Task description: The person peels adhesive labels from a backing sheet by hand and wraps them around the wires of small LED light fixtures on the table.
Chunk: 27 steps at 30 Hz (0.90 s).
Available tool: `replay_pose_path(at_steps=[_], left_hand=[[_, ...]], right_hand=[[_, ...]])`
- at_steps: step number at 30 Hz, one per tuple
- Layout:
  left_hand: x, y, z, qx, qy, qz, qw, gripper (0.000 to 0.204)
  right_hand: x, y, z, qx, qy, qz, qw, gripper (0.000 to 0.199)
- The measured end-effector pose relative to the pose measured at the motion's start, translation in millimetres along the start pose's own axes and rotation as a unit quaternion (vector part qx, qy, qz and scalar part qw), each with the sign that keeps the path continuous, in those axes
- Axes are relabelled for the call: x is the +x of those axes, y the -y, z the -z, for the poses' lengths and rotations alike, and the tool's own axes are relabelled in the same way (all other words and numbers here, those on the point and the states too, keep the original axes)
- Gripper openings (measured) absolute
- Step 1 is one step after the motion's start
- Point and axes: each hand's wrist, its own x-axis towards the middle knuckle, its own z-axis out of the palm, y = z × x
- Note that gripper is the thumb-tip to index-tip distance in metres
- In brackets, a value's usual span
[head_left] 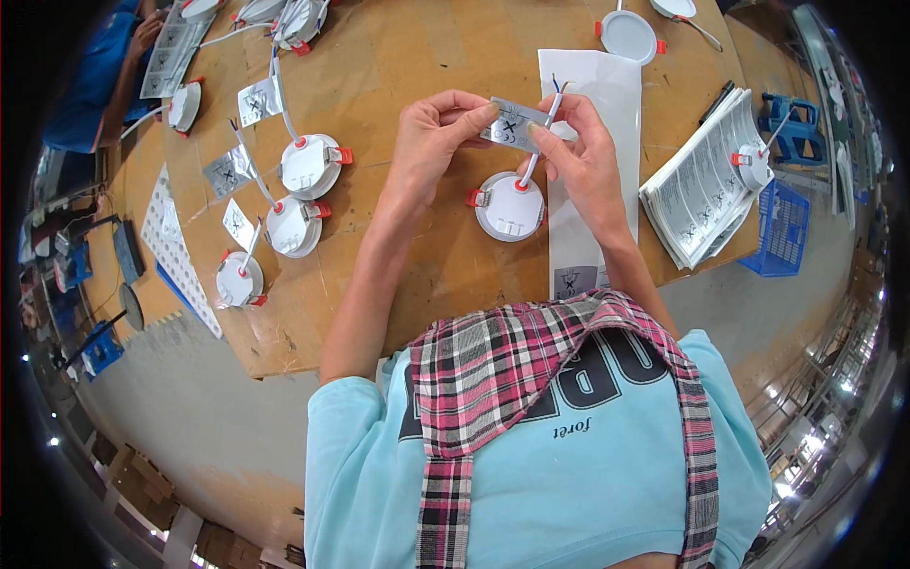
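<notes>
Between my two hands is a silver printed label (512, 126), held beside the white cable of a round white downlight (510, 207). My left hand (444, 130) pinches the label's left end between thumb and fingers. At its right end, my right hand (580, 152) presses the label against the cable (531, 165) with the thumb. The downlight lies back-side up on the table just below my hands, with red-tipped clips at its sides. Under my right wrist runs a long white label backing strip (592, 209), which carries one silver label (573, 281) near its lower end.
Several downlights (294, 228) with labelled cables lie at left on the wooden table (379, 57). A thick stack of label sheets (701, 180) with a downlight (752, 166) on it sits at right, near a black pen (718, 101). Another person's arm (133, 62) shows at upper left.
</notes>
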Motion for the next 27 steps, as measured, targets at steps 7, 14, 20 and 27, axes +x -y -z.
replay_pose_path(at_steps=[7,14,20,27], left_hand=[[-1,-3,2,-0.006,0.000,0.048,0.999,0.018],[-1,1,-4,0.037,-0.030,-0.029,0.998,0.015],[-6,-4,-7,0.067,-0.035,-0.083,0.994,0.018],[-11,-14,-16,0.072,-0.007,-0.020,0.997,0.034]], right_hand=[[2,-1,2,0.010,0.003,-0.014,1.000,0.027],[2,-1,-2,0.018,-0.011,-0.012,1.000,0.027],[2,6,-2,-0.002,-0.030,0.019,0.999,0.032],[0,10,-3,0.007,-0.019,0.027,0.999,0.035]])
